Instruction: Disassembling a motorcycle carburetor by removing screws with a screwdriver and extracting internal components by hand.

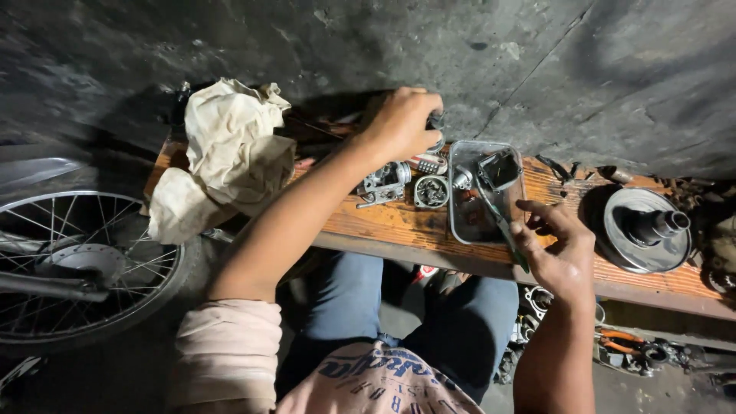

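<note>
Rag (226, 157) left on bench (399, 222); tray (469, 222) centre; clutch drum (644, 230) right.

My left arm extends forward and to the right, bare from a rolled pale sleeve, forearm straight. My left hand (400, 123) is palm down, fingers curled closed over something small, knuckles uppermost. My right forearm rises from the lower edge; my right hand (558, 253) is half open, fingers loosely bent, thumb and forefinger pinching a thin object.
</note>
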